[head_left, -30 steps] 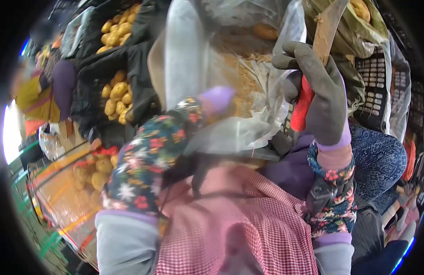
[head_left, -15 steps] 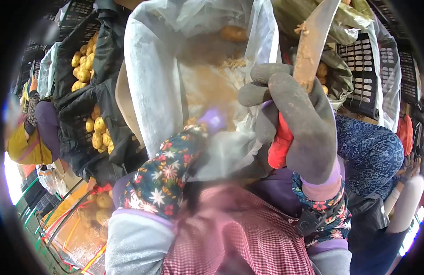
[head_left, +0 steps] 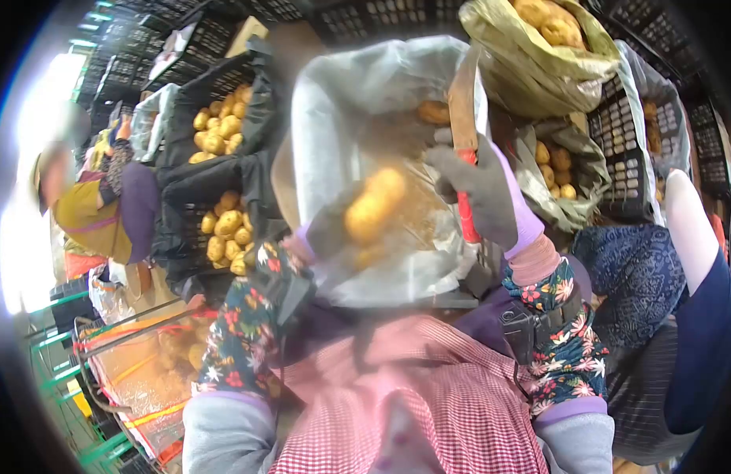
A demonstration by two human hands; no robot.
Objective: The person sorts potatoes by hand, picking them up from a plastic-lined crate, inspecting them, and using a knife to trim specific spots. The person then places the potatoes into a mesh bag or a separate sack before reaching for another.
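Note:
My left hand (head_left: 331, 225), in a dark grey glove, is closed around a pale yellow potato (head_left: 375, 205) above the lined bin. The potato is long, lumpy and blurred by motion. In my gloved right hand (head_left: 488, 193) is a knife (head_left: 464, 107) with a red handle, its broad, dirt-smeared blade pointing up and away from me. Below both hands stands the bin with a whitish plastic liner (head_left: 322, 99), brown soil on its bottom. A brown potato (head_left: 433, 112) lies at its far end. Something yellowish and blurred shows just under my left hand.
Black-lined crates of potatoes (head_left: 225, 229) stand on the left. Green sacks with potatoes (head_left: 559, 31) and a black crate (head_left: 606, 130) are on the right. One person (head_left: 105, 205) sits at far left; another person's patterned knee (head_left: 630, 276) is close on my right.
My left hand has come up out of the bin with the potato. My right hand has moved away from me and lower with the knife. The view has shifted.

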